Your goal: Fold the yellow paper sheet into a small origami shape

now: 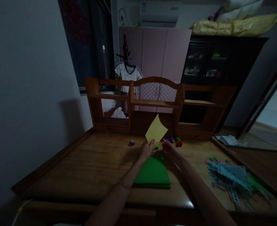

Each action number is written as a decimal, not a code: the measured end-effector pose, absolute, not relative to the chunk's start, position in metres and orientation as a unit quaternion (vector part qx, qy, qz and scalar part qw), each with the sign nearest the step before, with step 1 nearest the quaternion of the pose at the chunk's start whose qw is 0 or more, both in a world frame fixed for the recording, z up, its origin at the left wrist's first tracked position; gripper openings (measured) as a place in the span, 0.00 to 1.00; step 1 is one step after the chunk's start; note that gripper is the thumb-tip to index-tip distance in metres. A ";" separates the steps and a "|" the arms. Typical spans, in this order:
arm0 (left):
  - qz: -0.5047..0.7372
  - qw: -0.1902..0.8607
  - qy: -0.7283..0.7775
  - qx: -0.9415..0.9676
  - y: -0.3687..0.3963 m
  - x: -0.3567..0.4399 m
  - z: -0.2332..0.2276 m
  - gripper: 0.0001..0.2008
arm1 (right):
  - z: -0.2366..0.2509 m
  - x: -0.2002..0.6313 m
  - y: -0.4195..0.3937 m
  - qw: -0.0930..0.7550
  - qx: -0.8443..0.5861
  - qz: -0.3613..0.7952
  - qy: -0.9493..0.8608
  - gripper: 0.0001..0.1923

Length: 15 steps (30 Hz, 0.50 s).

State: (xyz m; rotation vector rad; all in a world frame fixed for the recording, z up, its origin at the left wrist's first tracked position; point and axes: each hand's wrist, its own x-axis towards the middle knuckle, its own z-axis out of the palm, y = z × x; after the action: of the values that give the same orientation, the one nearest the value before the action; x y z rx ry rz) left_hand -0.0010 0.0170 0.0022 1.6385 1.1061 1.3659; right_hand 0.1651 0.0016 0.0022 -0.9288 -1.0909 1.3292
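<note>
My left hand (pixel 147 149) pinches the lower left edge of a sheet of yellow paper (pixel 156 129), raised and tilted above the table. A short row of small dark holes runs along the paper's lower edge. Just right of that edge, my right hand (pixel 171 151) is closed round a small red craft punch (pixel 166 145), mostly hidden by the fingers. Below both hands lies a stack of green foam-like sheets (pixel 152 172). Partly behind the paper's bottom corner sits a small green punch (pixel 156 147).
A purple punch (pixel 132 143) stands left of my hands, with tiny scraps beside it. Several more punches, including a red one (pixel 179 144), sit at the back right. Cut paper pieces (pixel 232 175) are heaped at right. A wooden shelf (pixel 154 103) closes the table's back.
</note>
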 end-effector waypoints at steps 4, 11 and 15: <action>0.495 0.480 0.457 0.563 0.023 -0.001 0.000 0.24 | -0.002 0.167 0.004 0.563 -0.405 0.571 -0.440 0.10; 0.464 0.616 0.374 0.516 0.032 0.003 -0.010 0.27 | 0.007 0.158 -0.012 0.535 -0.418 0.514 -0.524 0.12; 0.453 0.632 0.339 0.530 0.033 0.005 -0.014 0.28 | 0.013 0.151 -0.019 0.541 -0.436 0.435 -0.573 0.08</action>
State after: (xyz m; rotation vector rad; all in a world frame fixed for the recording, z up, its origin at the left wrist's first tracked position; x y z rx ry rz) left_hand 0.0054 0.0327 -0.0136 1.2128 0.7749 1.0377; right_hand 0.1509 -0.0192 0.0128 -1.0350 -1.3622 1.0335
